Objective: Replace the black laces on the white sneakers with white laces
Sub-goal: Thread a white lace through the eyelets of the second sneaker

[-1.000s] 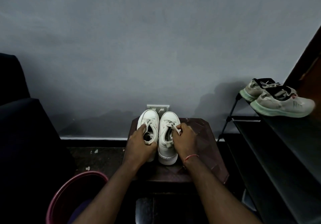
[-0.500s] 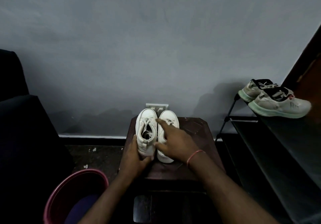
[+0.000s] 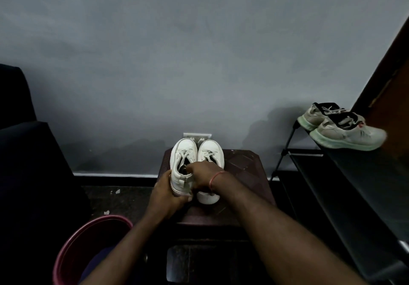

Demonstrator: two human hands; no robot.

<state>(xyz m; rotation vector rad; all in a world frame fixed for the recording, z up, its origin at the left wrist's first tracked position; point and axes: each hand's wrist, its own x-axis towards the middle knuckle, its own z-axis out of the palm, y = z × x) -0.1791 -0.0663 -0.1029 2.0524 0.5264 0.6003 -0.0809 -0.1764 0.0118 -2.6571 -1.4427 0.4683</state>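
Two white sneakers stand side by side on a dark stool (image 3: 243, 167), toes toward the wall. White laces show on both. My left hand (image 3: 164, 196) grips the heel of the left sneaker (image 3: 182, 152) from the left and below. My right hand (image 3: 202, 177) reaches across the right sneaker (image 3: 210, 151) and its fingers curl over the left sneaker's collar at the opening. The right hand covers the middle of the right sneaker. No black laces are visible.
A grey wall with a socket plate (image 3: 197, 134) stands right behind the stool. A black shoe rack (image 3: 354, 185) on the right carries a pair of grey sneakers (image 3: 340, 130). A maroon bucket (image 3: 88, 247) sits low left, beside a dark seat (image 3: 26, 152).
My right hand has moved from the right sneaker's laces across to the left sneaker's opening. My left hand has slid down from the left sneaker's collar to its heel.
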